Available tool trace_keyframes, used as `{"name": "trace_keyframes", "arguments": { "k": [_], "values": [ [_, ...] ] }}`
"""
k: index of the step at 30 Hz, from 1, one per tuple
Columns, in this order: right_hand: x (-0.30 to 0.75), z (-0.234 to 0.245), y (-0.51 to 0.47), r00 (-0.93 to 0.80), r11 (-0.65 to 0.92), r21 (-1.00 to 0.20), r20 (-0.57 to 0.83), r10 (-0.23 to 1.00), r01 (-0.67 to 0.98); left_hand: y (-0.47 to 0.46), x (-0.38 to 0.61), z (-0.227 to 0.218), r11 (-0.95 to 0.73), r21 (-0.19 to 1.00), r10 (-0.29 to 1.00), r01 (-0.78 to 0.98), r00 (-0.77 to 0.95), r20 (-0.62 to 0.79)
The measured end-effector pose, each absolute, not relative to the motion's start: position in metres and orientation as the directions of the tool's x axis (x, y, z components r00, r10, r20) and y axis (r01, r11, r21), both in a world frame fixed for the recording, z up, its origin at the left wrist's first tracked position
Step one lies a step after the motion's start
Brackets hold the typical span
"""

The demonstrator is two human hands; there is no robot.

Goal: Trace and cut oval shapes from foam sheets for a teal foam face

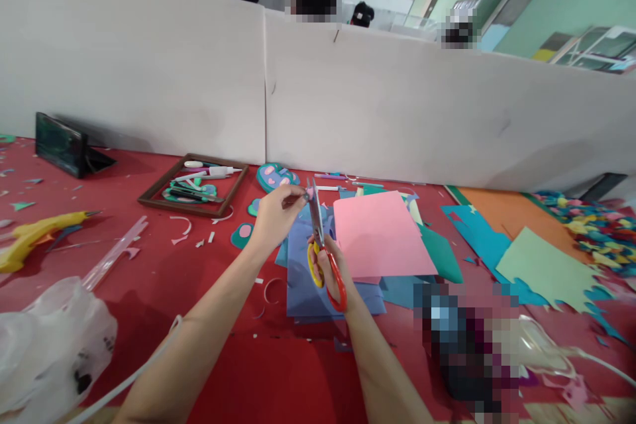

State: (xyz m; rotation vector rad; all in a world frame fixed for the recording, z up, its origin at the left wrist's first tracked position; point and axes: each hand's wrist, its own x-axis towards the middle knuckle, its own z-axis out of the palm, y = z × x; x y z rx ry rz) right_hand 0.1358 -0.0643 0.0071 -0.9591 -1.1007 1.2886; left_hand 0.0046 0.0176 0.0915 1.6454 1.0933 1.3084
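Above the bench (183,278), between its back and front edges, our left hand (275,209) pinches a small pink piece (311,193), seemingly to steady it at the blades of the scissors (318,217), whose handles our right hand (340,258) grips.

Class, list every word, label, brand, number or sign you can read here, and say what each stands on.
No text can be read.
White plastic bag: small dark marks, too blurred to read.
Scissors: no legible brand.
Yellow glue gun: no legible label.
Black device: nothing legible.
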Motion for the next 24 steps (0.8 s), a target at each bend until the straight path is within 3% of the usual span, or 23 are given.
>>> {"name": "trace_keyframes", "arguments": {
  "k": [24],
  "values": [
    [0.1376, -0.0022, -0.0618, -0.063, 0.114, -0.966, 0.132, 0.989, -0.231, 0.0154, 0.0054, 0.0958, -0.361, 0.916, 0.932, 0.178, 0.113, 0.345]
  ]
}}
